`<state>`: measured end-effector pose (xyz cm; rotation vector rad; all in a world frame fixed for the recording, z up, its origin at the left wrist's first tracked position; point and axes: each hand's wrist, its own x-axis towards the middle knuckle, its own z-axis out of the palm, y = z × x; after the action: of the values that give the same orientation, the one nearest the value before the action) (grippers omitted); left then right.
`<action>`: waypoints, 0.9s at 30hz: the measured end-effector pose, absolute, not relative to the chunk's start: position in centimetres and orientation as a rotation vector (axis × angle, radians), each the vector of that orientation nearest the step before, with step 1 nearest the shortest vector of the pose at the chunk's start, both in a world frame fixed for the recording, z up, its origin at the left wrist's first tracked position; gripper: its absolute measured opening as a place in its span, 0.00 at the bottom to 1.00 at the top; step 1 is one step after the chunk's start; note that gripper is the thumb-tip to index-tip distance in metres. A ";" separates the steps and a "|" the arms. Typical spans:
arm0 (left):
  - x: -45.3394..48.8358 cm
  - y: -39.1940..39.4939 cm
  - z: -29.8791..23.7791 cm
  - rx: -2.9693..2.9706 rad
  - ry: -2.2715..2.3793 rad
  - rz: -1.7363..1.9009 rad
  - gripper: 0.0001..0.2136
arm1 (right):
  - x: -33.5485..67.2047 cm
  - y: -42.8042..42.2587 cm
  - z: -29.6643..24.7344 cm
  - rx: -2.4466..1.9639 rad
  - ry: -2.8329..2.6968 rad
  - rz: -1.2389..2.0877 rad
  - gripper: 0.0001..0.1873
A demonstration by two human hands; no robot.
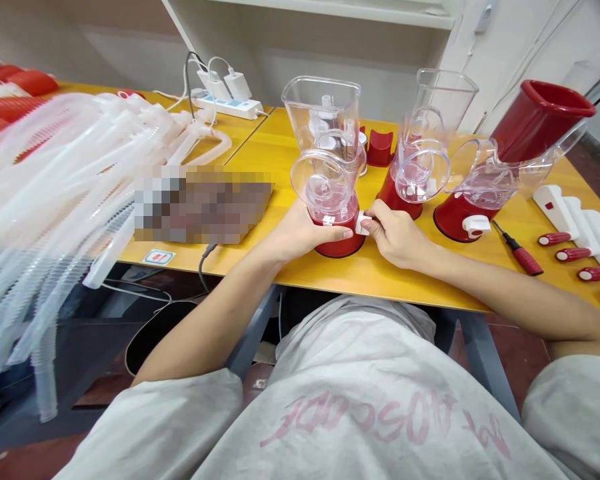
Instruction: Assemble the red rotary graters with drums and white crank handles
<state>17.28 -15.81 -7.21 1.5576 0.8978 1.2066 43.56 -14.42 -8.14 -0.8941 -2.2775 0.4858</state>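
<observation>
A clear plastic grinder housing on a red base (330, 193) stands near the front edge of the yellow table (380, 273). My left hand (300, 233) is wrapped round the left side of its red base. My right hand (395, 233) pinches a small white knob (362, 223) at the right side of that base. The fingers of both hands are closed.
Two more clear housings on red bases (415, 173) (480, 193) stand to the right, the far one with a red hopper (540, 120). A red-handled screwdriver (523, 253) and white handles with red grips (580, 247) lie at the right. Translucent hoses (55, 200) pile up at the left, and a power strip (225, 103) sits behind.
</observation>
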 end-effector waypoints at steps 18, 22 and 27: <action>17.1 -15.9 -7.3 1.611 0.969 1.192 0.40 | 42.3 -13.9 -7.4 -1.038 -2.123 0.798 0.25; 17.0 -16.0 -7.4 1.595 0.978 1.204 0.42 | 42.3 -14.6 -7.5 -1.043 -2.017 1.053 0.33; 17.0 -16.2 -7.4 1.606 0.998 1.199 0.41 | 42.4 -15.2 -8.3 -0.951 -1.812 1.368 0.40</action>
<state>17.04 -16.19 -7.42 1.6060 0.9975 1.1991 42.40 -15.17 -8.31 -0.9512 -1.8124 1.3683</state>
